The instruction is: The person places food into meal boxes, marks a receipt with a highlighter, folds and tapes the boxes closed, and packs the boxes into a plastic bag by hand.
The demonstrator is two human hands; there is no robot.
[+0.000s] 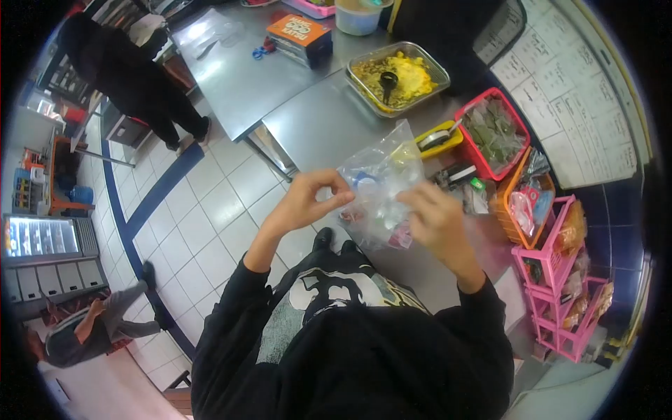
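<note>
A clear plastic bag [381,164] hangs in front of me at the edge of the steel table. My left hand [315,201] pinches the bag's left side between thumb and fingertips. At its other side, my right hand [437,222] has curled fingers against the plastic; they are slightly blurred. Something blue and something pink show in or through the bag, too unclear to name. Beyond it, a yellow tape dispenser [439,138] holds a roll of tape. A clear tray [397,77] contains crumbly yellow food with a black scoop [388,82] resting in it.
Right of the steel table [308,126] stand a red basket [492,133] of bagged leaves, an orange basket [525,199] and a pink rack [560,280]. An orange box [301,38] and blue-handled scissors [264,49] lie farther back. Two people are to the left.
</note>
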